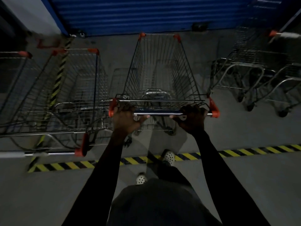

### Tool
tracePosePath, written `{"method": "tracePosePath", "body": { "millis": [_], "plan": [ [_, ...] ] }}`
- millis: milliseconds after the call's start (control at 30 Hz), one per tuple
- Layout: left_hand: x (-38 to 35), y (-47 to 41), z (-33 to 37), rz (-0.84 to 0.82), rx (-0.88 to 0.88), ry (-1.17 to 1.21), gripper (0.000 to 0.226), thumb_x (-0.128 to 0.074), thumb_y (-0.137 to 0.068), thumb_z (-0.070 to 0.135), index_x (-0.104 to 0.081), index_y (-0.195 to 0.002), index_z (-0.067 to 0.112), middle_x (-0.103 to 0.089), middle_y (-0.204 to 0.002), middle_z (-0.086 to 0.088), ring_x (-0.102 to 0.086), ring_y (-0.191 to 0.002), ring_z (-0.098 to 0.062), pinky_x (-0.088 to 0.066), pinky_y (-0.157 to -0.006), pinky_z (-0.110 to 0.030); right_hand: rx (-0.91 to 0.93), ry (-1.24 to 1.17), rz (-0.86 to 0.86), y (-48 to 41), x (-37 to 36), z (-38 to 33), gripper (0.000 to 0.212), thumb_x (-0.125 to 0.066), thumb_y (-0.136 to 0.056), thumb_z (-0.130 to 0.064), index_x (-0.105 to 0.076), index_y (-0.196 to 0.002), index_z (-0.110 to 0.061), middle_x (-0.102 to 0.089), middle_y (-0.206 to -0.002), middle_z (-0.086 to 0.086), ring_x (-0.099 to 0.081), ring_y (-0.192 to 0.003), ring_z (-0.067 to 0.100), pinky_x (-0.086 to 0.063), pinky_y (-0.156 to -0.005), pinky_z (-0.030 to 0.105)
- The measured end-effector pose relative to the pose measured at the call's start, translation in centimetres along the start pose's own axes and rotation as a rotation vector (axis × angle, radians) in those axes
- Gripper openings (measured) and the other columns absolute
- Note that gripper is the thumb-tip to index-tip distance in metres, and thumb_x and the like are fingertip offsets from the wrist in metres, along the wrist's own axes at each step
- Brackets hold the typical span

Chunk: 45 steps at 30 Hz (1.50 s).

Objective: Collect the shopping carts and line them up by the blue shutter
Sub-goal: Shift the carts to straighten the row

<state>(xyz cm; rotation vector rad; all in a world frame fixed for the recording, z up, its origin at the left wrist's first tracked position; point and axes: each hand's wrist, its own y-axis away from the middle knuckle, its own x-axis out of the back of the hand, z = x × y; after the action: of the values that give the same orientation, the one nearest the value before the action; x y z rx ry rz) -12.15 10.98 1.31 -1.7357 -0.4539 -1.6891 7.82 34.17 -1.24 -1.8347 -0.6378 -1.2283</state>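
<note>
Both hands, left hand (pixel 124 119) and right hand (pixel 192 119), wrapped round cart (pixel 161 70) handle (pixel 158 114). Cart's long axis points straight ahead at blue shutter (pixel 146 13); parked cart (pixel 78 88) just left.

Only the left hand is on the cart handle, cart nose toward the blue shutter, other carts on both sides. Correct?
Not quite. The head view shows both hands on it: the left hand and the right hand each grip the handle. The rest holds: the cart points at the blue shutter, with carts on the left and carts on the right.
</note>
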Motion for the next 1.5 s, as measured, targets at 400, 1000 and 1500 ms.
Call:
{"method": "tracePosePath", "body": {
  "millis": [400,1000,1500],
  "plan": [
    [2.2,7.0,0.9,0.024,0.011,0.022,0.077,-0.049,-0.083,0.087,-0.078,-0.096,0.016,-0.077,-0.101,-0.005,-0.068,-0.102,-0.029,-0.042,-0.092,-0.04,-0.038,0.023,0.004,5.9,2.7,-1.8,0.08,-0.033,-0.086,-0.09,-0.073,-0.088,-0.021,-0.07,-0.091,0.0,-0.063,-0.094,0.032,-0.03,-0.082,0.042],
    [2.6,9.4,0.3,-0.045,0.02,0.015,0.088,-0.034,-0.083,0.092,-0.077,-0.098,0.017,-0.075,-0.105,-0.004,-0.065,-0.107,-0.029,-0.039,-0.095,-0.041,-0.051,0.006,-0.002,8.5,3.1,-2.8,0.074,-0.038,-0.085,-0.09,-0.071,-0.086,-0.024,-0.068,-0.088,-0.004,-0.06,-0.097,0.029,-0.028,-0.084,0.04],
    [3.1,11.9,0.2,-0.043,0.042,0.039,0.087,-0.029,-0.083,0.093,-0.076,-0.102,0.021,-0.074,-0.107,0.0,-0.061,-0.11,-0.024,-0.037,-0.092,-0.039,-0.075,0.033,0.018,10.9,3.6,-4.0,0.067,-0.047,-0.08,-0.086,-0.072,-0.089,-0.023,-0.069,-0.091,-0.003,-0.06,-0.093,0.032,-0.035,-0.089,0.048]
  ]
}}
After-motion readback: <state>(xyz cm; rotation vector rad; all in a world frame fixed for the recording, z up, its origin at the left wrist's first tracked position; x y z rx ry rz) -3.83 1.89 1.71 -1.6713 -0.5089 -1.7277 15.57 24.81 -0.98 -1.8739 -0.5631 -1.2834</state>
